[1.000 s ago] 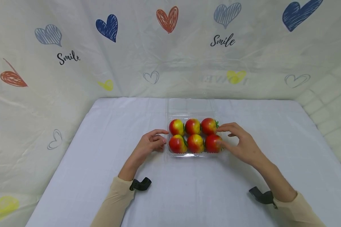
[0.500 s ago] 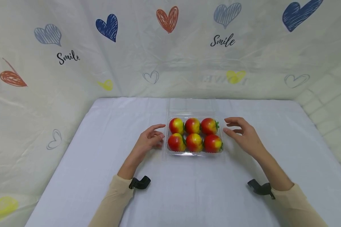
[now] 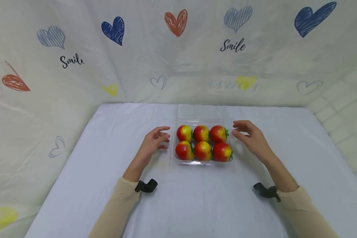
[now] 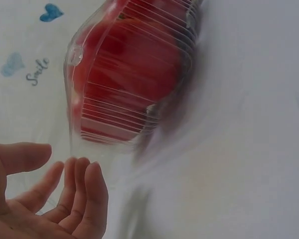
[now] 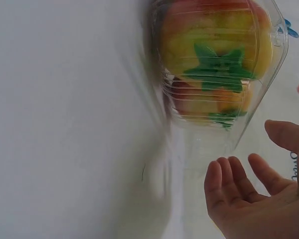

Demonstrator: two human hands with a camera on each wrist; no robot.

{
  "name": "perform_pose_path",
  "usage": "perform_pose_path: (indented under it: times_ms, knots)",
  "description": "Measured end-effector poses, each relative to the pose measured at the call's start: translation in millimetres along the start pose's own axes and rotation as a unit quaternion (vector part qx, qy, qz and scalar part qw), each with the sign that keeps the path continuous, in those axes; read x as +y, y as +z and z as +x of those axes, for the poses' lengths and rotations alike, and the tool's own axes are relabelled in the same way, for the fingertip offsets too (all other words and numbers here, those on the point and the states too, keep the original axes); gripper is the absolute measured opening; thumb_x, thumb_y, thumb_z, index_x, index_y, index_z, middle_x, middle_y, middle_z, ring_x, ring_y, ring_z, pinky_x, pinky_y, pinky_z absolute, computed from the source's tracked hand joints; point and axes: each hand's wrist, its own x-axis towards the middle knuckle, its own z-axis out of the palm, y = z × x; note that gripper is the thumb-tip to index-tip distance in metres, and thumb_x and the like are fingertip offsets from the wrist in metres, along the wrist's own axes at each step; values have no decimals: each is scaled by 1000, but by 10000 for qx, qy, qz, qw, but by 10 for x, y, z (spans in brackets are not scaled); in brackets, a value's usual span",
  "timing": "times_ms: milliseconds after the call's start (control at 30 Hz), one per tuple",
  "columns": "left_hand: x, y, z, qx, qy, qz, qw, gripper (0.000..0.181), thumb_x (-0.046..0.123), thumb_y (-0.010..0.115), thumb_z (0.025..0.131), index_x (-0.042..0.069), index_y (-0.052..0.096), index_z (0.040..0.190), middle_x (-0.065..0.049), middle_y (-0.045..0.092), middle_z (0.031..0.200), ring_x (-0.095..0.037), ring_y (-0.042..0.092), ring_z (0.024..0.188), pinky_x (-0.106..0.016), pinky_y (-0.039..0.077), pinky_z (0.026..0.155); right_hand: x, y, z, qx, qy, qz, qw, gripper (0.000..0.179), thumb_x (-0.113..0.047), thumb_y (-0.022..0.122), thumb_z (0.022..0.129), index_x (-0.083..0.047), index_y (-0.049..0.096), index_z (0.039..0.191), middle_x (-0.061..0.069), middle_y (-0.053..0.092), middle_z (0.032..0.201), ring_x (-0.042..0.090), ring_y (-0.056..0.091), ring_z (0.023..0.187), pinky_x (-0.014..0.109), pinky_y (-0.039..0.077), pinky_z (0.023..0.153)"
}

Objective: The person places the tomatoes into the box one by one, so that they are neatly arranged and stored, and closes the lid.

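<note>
A clear plastic clamshell box stands on the table with its lid laid open toward the back. Several round red-and-yellow fruits with green leafy caps sit inside in two rows. Just left of the box, my left hand hovers with relaxed fingers, holding nothing. My right hand is likewise loose at the opposite side, apart from the box. In the left wrist view, the fingers are below the ribbed box wall. The right wrist view has a green cap behind clear plastic.
A white cloth covers the table. Behind it hangs a pale curtain printed with hearts and "Smile" words. Black camera mounts are on both wrists.
My right hand has drawn away from the fruits at the box's right end. My left hand has moved off the left side, slightly back and leftward. The fruits stay in the box.
</note>
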Motion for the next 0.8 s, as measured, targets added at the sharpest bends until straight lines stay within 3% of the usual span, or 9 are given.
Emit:
perform_pose_path:
  times_ms: [200,300,467,667,800]
  knots:
    - [-12,42,110,161,-39,257,9995,41,25,64,104,19,60,144,-16,68,131,-31,67,115,-30,64,86,46,62,60,-92,227,396,9989,56,-34,60,106,-3,46,150,22,58,145,23,57,123,3,50,83]
    - [-15,69,164,176,-68,351,9992,40,26,64,104,21,61,143,-14,68,132,-29,68,114,-31,64,87,69,90,80,-121,313,505,9982,58,-35,59,106,-2,44,151,23,57,145,29,57,124,5,52,83]
    - [-26,99,241,143,-160,391,9990,41,29,66,103,23,61,144,-11,69,134,-27,68,115,-32,64,88,91,110,107,-215,525,601,9966,59,-35,56,108,-3,42,155,23,56,147,28,60,124,8,55,85]
    - [0,130,307,59,-145,324,9994,47,31,66,103,21,58,148,-10,68,137,-27,67,119,-34,63,91,122,131,180,-367,706,930,9925,62,-39,53,108,-6,39,159,23,54,151,12,61,116,12,57,89]
    - [30,153,332,-72,-113,275,9995,50,31,65,103,21,56,151,-11,66,140,-28,65,123,-34,63,93,125,140,214,-446,817,1057,9900,62,-38,52,109,-8,37,161,22,52,152,17,59,121,12,56,90]
